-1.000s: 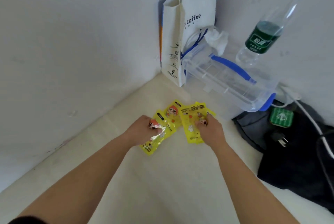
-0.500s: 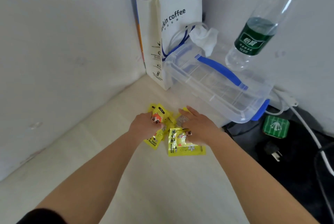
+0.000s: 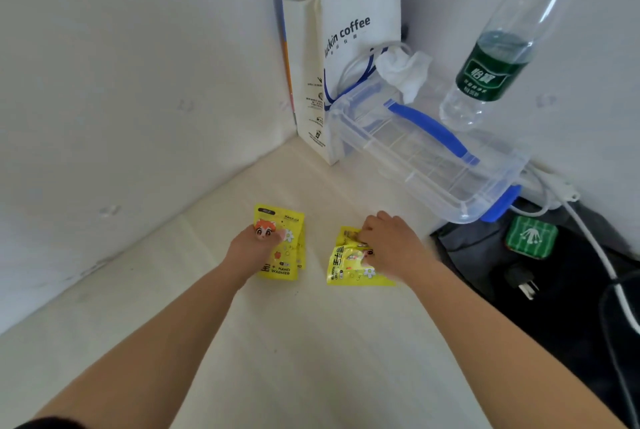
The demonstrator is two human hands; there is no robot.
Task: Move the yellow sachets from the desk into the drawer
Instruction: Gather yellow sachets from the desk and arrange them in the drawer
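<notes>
Two bunches of yellow hand-warmer sachets are held just above the pale desk [image 3: 311,342]. My left hand [image 3: 247,250] pinches the left bunch of yellow sachets [image 3: 282,248], thumb on the cartoon face, with a second sachet showing behind the front one. My right hand [image 3: 391,248] grips the right bunch of yellow sachets [image 3: 349,264], which is crumpled and tilted. The two bunches are apart by about a hand's width. No drawer is in view.
A white coffee paper bag [image 3: 346,47] stands in the wall corner. Beside it lie a clear plastic box with blue handle [image 3: 426,158], a tissue [image 3: 405,71] and a green-labelled water bottle [image 3: 491,71]. Dark cloth [image 3: 554,290], a green case [image 3: 531,236], plug and white cable lie to the right.
The sachets lay in one overlapping pile under both hands; now each hand holds its own bunch and the hands have drawn apart, left bunch to the left, right bunch to the right.
</notes>
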